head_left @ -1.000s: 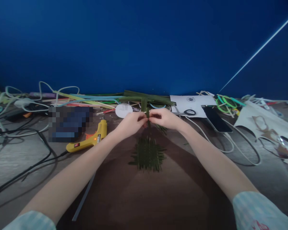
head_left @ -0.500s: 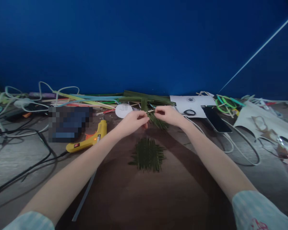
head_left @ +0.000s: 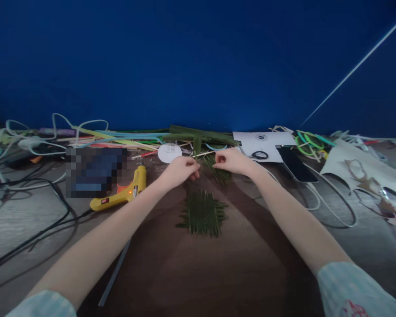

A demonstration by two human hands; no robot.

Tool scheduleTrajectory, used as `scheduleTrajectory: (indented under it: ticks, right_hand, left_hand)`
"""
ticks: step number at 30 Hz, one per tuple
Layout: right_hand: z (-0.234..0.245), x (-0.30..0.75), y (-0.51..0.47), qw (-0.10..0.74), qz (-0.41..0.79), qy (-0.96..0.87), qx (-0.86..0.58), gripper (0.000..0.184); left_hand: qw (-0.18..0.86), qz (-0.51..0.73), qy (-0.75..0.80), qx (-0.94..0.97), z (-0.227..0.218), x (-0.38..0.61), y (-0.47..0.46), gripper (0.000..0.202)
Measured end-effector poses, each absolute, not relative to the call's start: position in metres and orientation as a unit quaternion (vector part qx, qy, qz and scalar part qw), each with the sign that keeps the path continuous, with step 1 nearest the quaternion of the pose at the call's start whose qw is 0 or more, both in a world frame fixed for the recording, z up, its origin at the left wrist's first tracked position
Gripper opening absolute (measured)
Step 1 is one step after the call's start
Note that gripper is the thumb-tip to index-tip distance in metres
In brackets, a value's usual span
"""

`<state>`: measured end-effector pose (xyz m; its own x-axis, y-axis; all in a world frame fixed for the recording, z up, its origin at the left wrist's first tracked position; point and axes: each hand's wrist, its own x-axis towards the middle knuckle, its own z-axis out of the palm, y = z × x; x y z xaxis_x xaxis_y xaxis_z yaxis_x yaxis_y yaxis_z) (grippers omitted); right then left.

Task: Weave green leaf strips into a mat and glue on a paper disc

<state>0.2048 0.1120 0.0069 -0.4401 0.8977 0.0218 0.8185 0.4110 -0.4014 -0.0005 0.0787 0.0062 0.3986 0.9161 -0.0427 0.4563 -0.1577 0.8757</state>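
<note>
My left hand is closed in a pinch at the lower end of a green leaf strip, which stands up from the fingertips. A short gap to the right, my right hand has its thumb and fingers pressed together; whatever they may hold is too small to make out. Below that hand lies a small bunch of thin green leaf strips. Nearer to me, a small woven mat of green leaf strips rests flat on the brown surface, its ends sticking out unevenly around the edges.
A yellow glue gun with a lit orange light lies left, beside a partly blurred dark device. Long leaves line the blue wall. White paper, a phone and a white cable sit right. A translucent stick lies front left.
My hands have drawn slightly apart, the left one shifting a little left and down with the upright strip. The woven mat stays where it was.
</note>
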Motion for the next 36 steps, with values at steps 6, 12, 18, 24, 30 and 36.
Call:
scheduleTrajectory:
  ticks: [6, 12, 18, 24, 30, 36]
  right_hand:
    - [0.017, 0.186, 0.094, 0.174, 0.261, -0.83, -0.461, 0.023]
    - [0.017, 0.171, 0.086, 0.172, 0.25, -0.845, -0.441, 0.014]
    - [0.011, 0.188, 0.1, 0.135, 0.208, -0.821, -0.515, 0.019]
    - [0.002, 0.194, 0.107, 0.162, 0.144, -0.799, -0.561, 0.019]
    - [-0.011, 0.184, 0.109, 0.26, 0.147, -0.807, -0.51, 0.028]
    - [-0.023, 0.18, 0.118, 0.233, 0.218, -0.794, -0.518, 0.047]
  left_hand:
    - [0.43, 0.271, 0.485, 0.711, 0.005, 0.001, 0.078, 0.018]
    - [0.427, 0.282, 0.484, 0.71, 0.003, 0.001, 0.079, 0.018]
    - [0.403, 0.299, 0.512, 0.697, 0.002, -0.006, 0.085, 0.018]
    - [0.373, 0.31, 0.537, 0.69, -0.001, -0.007, 0.089, 0.023]
    - [0.338, 0.308, 0.557, 0.693, 0.001, -0.006, 0.088, 0.028]
    - [0.338, 0.301, 0.562, 0.692, 0.002, -0.007, 0.088, 0.028]
